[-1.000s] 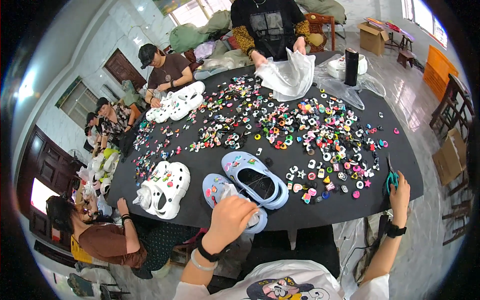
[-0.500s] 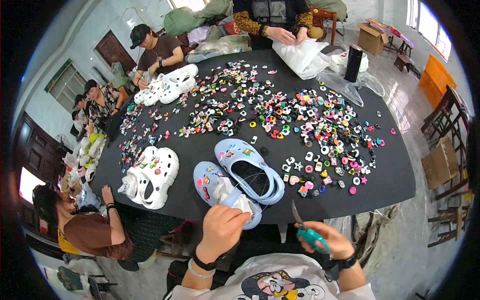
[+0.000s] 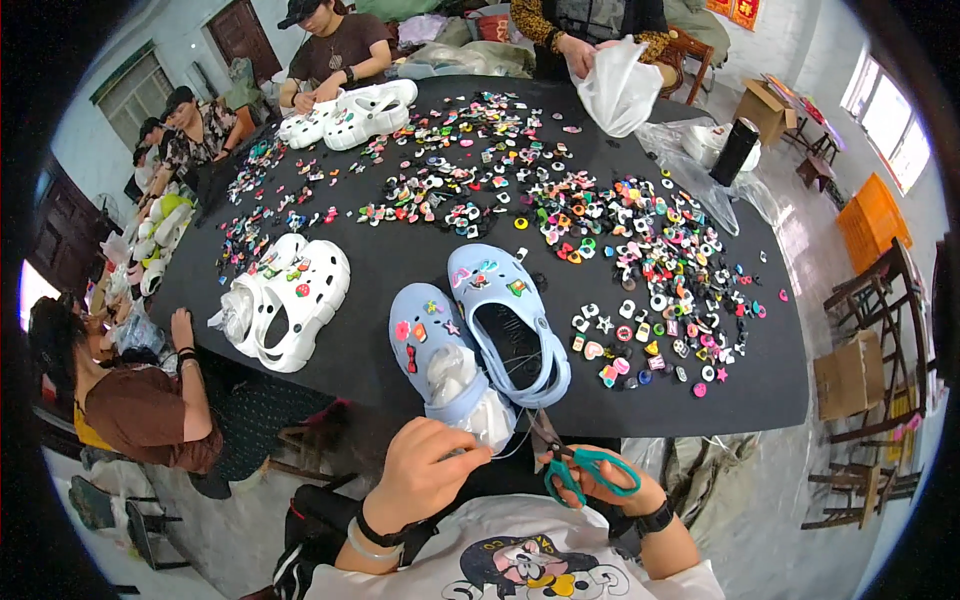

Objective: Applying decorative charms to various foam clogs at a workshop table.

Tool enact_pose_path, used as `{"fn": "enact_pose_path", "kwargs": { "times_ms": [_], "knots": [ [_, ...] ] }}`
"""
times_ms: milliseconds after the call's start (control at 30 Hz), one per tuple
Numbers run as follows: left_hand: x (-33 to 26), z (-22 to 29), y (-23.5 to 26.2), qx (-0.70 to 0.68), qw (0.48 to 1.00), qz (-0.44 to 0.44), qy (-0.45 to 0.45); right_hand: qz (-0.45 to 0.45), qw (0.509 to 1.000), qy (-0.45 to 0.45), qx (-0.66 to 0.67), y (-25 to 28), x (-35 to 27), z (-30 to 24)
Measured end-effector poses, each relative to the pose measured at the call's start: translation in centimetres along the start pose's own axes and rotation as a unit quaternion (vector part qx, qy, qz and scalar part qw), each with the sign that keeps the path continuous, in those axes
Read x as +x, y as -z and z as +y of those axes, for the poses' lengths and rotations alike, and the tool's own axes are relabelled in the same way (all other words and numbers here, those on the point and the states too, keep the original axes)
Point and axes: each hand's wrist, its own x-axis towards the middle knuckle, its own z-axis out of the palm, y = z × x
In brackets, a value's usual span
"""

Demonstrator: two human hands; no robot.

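A pair of light blue clogs (image 3: 422, 325) with colourful charms lies at the table's near edge, white stuffing (image 3: 455, 380) in the left one. A thin clear cord (image 3: 517, 437) loops from the clogs toward me. The fingers of my left hand (image 3: 425, 470) are pinched together on that cord, just below the left clog's heel. My right hand (image 3: 610, 490) grips green-handled scissors (image 3: 560, 460); their blades point up at the cord beside the right clog's heel.
White clogs (image 3: 315, 300) with charms stand to the left, another white pair (image 3: 370, 115) at the far left. Loose charms (image 3: 650, 230) cover much of the black table (image 3: 400, 250). A black bottle (image 3: 735, 152) stands far right. Several people sit around; one handles a white plastic bag (image 3: 618, 88).
My left hand has let go of the clog's heel strap and now pinches the cord. The scissors have moved left to the cord, their handles spread. The far person has lifted the plastic bag.
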Motion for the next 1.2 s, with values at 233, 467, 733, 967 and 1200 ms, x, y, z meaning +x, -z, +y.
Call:
{"fn": "enact_pose_path", "kwargs": {
  "times_ms": [233, 467, 733, 967, 1200],
  "knots": [
    [-0.1, 0.3, -0.1, -0.065, 0.998, -0.008, -0.009, 0.109, 0.987, -0.023, -0.117, -0.8, 0.5, -1.2],
    [-2.4, -0.9, 4.2, -0.229, 0.925, 0.295, 0.068, 0.126, 0.982, 0.120, -0.074, 1.2, -2.9, -0.6],
    [-17.8, -4.6, 16.7, -0.171, 0.748, 0.619, 0.167, 0.252, 0.906, 0.300, -0.160, 8.5, -8.2, -0.1],
    [-32.5, -6.2, 9.5, -0.125, 0.649, 0.453, 0.599, 0.394, 0.807, 0.340, -0.279, 17.2, -10.8, -1.8],
    [-49.7, 7.4, 0.2, -0.152, 0.409, 0.458, 0.774, 0.350, 0.638, 0.478, -0.491, 12.6, -8.8, -10.4]
  ]
}}
